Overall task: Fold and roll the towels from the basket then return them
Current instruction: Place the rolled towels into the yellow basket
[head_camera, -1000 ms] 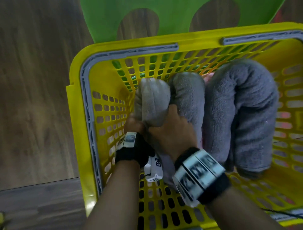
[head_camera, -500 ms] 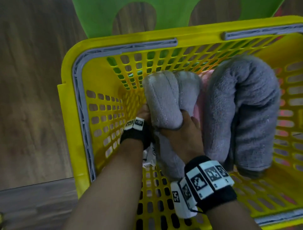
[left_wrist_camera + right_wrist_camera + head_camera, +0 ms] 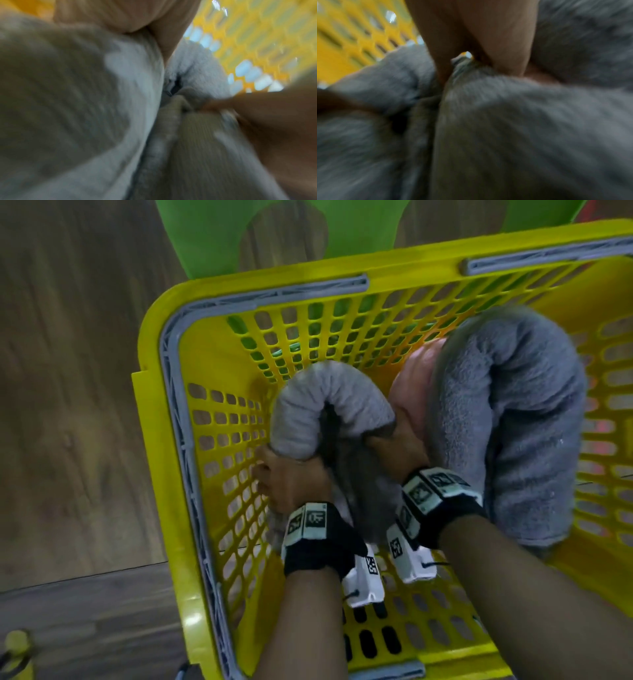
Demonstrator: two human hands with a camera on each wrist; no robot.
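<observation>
A rolled light grey towel [image 3: 329,402], bent into an arch, sits inside the yellow basket [image 3: 161,440] near its left wall. My left hand [image 3: 287,477] grips the arch's left leg and my right hand [image 3: 397,446] grips its right leg. To the right, a larger darker grey rolled towel [image 3: 513,412] lies bent in the basket, with a pink towel [image 3: 414,371] wedged between the two. Both wrist views are blurred and filled with grey towel [image 3: 85,108] [image 3: 522,121] against yellow mesh.
The basket stands on a dark wood floor [image 3: 68,371]. A green plastic chair [image 3: 219,231] is just behind its far rim. A small yellow object [image 3: 17,645] lies at the bottom left corner.
Both hands have spread apart on the light grey roll and bent it into a wider arch, pushing it lower in the basket. The view has shifted closer.
</observation>
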